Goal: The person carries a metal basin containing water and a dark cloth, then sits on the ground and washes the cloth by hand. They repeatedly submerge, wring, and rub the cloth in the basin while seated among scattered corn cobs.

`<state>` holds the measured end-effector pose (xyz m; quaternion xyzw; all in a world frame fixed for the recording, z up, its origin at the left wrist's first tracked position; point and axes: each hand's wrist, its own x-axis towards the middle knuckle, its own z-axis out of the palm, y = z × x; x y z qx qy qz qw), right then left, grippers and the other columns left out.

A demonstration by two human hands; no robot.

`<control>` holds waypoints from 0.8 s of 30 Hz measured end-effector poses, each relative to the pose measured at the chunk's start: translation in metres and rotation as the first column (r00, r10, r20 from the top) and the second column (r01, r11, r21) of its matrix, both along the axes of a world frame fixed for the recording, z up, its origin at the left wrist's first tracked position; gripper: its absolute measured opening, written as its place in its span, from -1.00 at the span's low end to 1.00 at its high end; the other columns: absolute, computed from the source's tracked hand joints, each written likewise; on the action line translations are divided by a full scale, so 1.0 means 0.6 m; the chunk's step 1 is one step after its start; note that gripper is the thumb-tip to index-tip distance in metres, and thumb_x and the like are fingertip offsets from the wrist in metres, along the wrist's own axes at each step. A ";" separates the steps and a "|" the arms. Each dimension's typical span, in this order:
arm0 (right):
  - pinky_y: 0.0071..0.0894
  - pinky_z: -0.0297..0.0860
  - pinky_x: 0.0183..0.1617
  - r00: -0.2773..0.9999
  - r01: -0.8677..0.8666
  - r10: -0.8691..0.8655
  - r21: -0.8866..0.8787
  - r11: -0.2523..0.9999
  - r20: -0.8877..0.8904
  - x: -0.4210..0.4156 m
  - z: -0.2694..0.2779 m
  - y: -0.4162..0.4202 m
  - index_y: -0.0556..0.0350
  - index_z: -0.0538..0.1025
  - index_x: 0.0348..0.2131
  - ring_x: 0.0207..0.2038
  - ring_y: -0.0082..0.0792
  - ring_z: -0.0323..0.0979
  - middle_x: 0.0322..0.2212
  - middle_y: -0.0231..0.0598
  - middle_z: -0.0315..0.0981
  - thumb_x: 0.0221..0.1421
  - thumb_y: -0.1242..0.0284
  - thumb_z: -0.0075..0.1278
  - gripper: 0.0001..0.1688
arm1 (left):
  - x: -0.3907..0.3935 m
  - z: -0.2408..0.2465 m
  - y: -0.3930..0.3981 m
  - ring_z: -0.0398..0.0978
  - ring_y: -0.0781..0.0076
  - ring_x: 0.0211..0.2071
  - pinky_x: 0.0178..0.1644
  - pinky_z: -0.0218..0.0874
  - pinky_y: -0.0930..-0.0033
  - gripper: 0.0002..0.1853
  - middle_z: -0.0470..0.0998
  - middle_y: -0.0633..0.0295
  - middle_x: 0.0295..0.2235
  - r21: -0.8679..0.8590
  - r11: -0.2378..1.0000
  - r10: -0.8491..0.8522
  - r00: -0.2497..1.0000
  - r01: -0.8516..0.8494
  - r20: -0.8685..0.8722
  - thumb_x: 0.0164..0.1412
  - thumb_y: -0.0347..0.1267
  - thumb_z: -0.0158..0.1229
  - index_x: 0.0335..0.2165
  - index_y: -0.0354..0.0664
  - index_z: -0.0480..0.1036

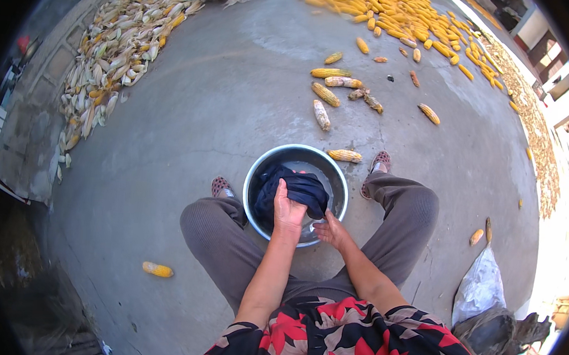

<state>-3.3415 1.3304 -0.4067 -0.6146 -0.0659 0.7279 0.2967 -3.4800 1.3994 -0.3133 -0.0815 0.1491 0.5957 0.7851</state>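
A round metal basin [247,187] with a pale rim stands on the concrete floor between my feet, with some water visible inside. Dark navy wet-looking cloth [268,196] lies bunched in its left half and rises over my left hand [290,207], which grips a fold of it above the basin. At the basin's near right rim is my right hand [331,230], palm turned inward, its fingertips at the lower edge of the cloth. Whether those fingertips pinch the cloth is unclear.
One corn cob [344,155] lies against the basin's far side, and several discoloured cobs [326,95] lie beyond it. A large spread of yellow cobs [400,12] is farther back. Corn husks [120,42] are heaped at far left. A white plastic bag [481,285] is at right.
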 end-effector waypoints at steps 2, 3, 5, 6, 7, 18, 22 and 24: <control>-0.47 0.26 -0.37 0.945 -0.316 0.296 0.160 0.935 0.139 -0.011 -0.007 -0.007 -0.03 0.26 -0.03 -0.38 -0.47 0.33 -0.34 -0.22 0.37 -0.01 -0.04 -0.21 -0.33 | -0.003 0.000 0.003 0.27 0.14 -0.06 0.07 0.02 0.06 -0.63 0.35 0.02 -0.13 0.001 1.000 -0.001 1.000 0.001 -0.006 0.18 -0.20 -0.17 -0.17 -0.26 0.29; -0.48 0.26 -0.39 0.879 -0.461 0.415 0.196 0.866 0.237 -0.019 -0.010 -0.007 -0.04 0.27 -0.02 -0.40 -0.50 0.32 -0.36 -0.23 0.37 0.00 0.02 -0.18 -0.38 | -0.003 -0.003 0.004 0.27 0.14 -0.07 0.07 0.02 0.06 -0.63 0.36 0.02 -0.13 0.017 1.000 0.001 1.000 -0.001 -0.006 0.18 -0.20 -0.16 -0.18 -0.26 0.30; -0.41 0.27 -0.28 0.733 -0.675 0.555 0.325 0.662 0.393 -0.043 -0.016 -0.005 0.02 0.26 -0.01 -0.31 -0.38 0.34 -0.32 -0.14 0.38 -0.04 0.14 -0.11 -0.38 | 0.000 -0.009 0.005 0.29 0.14 -0.08 0.07 0.02 0.08 -0.63 0.37 0.03 -0.15 0.002 1.000 0.004 1.000 -0.004 -0.027 0.17 -0.20 -0.15 -0.19 -0.28 0.31; -0.38 0.27 -0.23 0.646 -0.762 0.594 0.364 0.536 0.479 -0.054 -0.018 -0.004 0.06 0.26 -0.01 -0.26 -0.33 0.34 -0.30 -0.09 0.39 -0.06 0.19 -0.08 -0.38 | 0.003 -0.013 0.004 0.29 0.15 -0.08 0.08 0.02 0.08 -0.63 0.38 0.03 -0.16 -0.053 0.999 -0.004 0.999 0.002 -0.038 0.17 -0.20 -0.15 -0.19 -0.28 0.31; -0.35 0.27 -0.18 0.508 -0.861 0.645 0.319 0.396 0.571 -0.066 -0.018 -0.001 0.09 0.25 -0.01 -0.21 -0.27 0.35 -0.27 -0.05 0.40 -0.08 0.25 -0.04 -0.38 | 0.006 -0.018 0.002 0.30 0.15 -0.09 0.07 0.02 0.08 -0.63 0.38 0.03 -0.16 -0.044 0.999 -0.030 0.998 0.028 -0.057 0.17 -0.20 -0.13 -0.19 -0.29 0.31; -0.53 0.20 -0.05 0.881 -0.439 0.192 0.593 0.675 0.433 -0.029 0.090 0.048 0.12 0.35 -0.10 -0.13 -0.49 0.26 -0.16 -0.34 0.31 -0.25 0.59 0.06 -0.41 | 0.017 -0.033 -0.019 0.36 0.21 -0.16 -0.08 0.21 0.16 -0.70 0.40 0.07 -0.20 -0.189 0.975 -0.191 0.872 0.116 -0.451 0.10 -0.35 0.00 -0.20 -0.31 0.32; -0.53 0.20 -0.04 0.971 -0.235 0.152 0.611 0.756 0.186 -0.029 0.123 0.046 0.20 0.35 -0.12 -0.15 -0.48 0.27 -0.18 -0.32 0.32 -0.28 0.56 0.13 -0.39 | 0.012 -0.034 -0.024 0.40 0.28 -0.23 -0.20 0.27 0.25 -0.68 0.42 0.12 -0.23 -0.292 0.942 -0.319 0.711 0.165 -0.627 0.12 -0.27 -0.05 -0.21 -0.27 0.35; -0.52 0.20 -0.04 0.974 -0.226 0.136 0.685 0.692 0.183 -0.028 0.131 0.044 0.21 0.33 -0.09 -0.14 -0.47 0.27 -0.17 -0.31 0.31 -0.27 0.49 0.18 -0.34 | 0.016 -0.039 -0.035 0.41 0.28 -0.24 -0.23 0.27 0.26 -0.64 0.42 0.13 -0.23 -0.320 0.922 -0.376 0.704 0.219 -0.602 0.13 -0.21 -0.10 -0.20 -0.25 0.34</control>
